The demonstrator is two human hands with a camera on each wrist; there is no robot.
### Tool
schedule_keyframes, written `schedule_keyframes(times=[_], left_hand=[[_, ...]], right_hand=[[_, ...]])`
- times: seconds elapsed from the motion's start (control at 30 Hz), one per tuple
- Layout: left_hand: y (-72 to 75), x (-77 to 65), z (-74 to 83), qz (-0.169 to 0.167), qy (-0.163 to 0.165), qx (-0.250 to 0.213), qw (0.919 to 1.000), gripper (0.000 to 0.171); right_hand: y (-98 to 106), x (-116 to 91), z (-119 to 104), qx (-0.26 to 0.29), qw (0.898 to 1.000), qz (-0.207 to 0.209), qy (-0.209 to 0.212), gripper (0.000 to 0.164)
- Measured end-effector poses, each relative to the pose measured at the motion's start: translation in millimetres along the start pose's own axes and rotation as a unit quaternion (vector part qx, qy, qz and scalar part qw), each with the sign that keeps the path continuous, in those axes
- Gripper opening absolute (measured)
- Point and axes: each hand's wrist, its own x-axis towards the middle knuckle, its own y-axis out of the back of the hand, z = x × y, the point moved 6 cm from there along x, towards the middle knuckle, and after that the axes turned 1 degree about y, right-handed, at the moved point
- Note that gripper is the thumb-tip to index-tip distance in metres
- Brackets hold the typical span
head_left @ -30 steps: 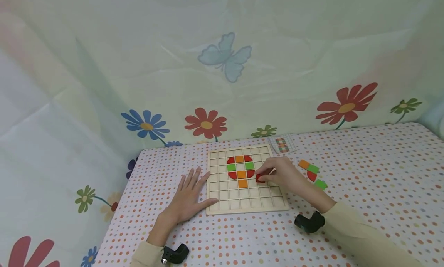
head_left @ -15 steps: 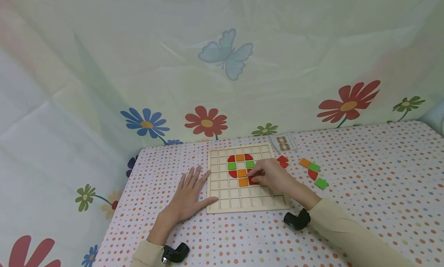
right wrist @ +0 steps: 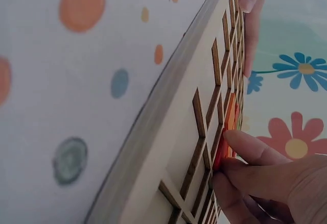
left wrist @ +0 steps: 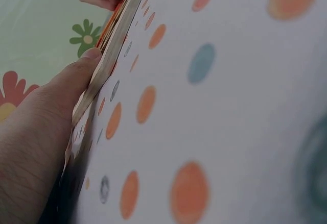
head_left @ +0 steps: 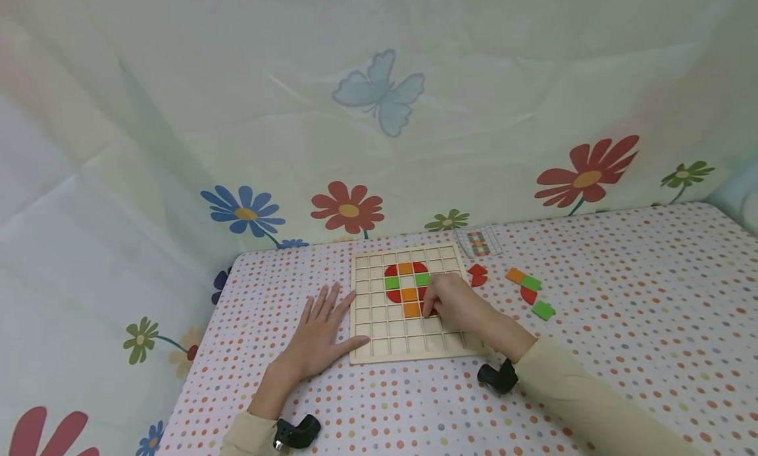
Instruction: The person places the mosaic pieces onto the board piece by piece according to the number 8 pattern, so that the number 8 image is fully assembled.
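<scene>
A wooden grid board [head_left: 379, 347] lies on the table, with red, orange and green tiles set in a ring in its cells and an orange tile [head_left: 411, 310] below. My right hand [head_left: 458, 303] is over the board's right half, thumb and fingertips on a red tile [right wrist: 220, 151] at a cell beside that orange tile. The hand hides part of the red tile in the head view. My left hand [head_left: 314, 341] lies flat with fingers spread at the board's left side, its thumb [left wrist: 92, 54] resting on the board's edge.
Right of the board lie two red pieces [head_left: 477, 280], an orange tile [head_left: 515, 275], a green tile [head_left: 531, 283], a red rounded piece [head_left: 529, 296] and another green tile [head_left: 543, 310]. A pattern card [head_left: 478, 242] lies behind the board's right corner, near the flowered backdrop [head_left: 266, 127].
My right hand has carried the red tile leftward to the cell beside the lower orange tile, uncovering two red pieces right of the board. The left hand stays put.
</scene>
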Motion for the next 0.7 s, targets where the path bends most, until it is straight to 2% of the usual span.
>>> schedule_keyframes(times=[0.27, 0.4, 0.5, 0.57, 0.7], left_hand=[[1.5, -1.6, -0.2, 0.001, 0.005, -0.001, 1.0000, 0.090], [0.4, -1.4, 0.4, 0.003, 0.001, -0.004, 1.0000, 0.090], [-1.2, -0.9, 0.0, 0.002, 0.000, -0.005, 1.0000, 0.091], [-2.2, -0.6, -0.7, 0.000, 0.001, -0.003, 1.0000, 0.091], [-2.5, -0.4, -1.6, -0.008, 0.006, 0.004, 0.9999, 0.093]], right_hand=[[-1, -3, 4, 0.001, 1.000, 0.029, -0.002, 0.015], [3, -7, 14, 0.046, 0.999, 0.026, -0.010, 0.013], [13, -10, 22, 0.075, 0.997, 0.033, 0.000, 0.012], [22, -13, 28, 0.076, 0.996, 0.041, 0.006, 0.012], [46, -17, 43, 0.042, 0.997, 0.062, 0.004, 0.012]])
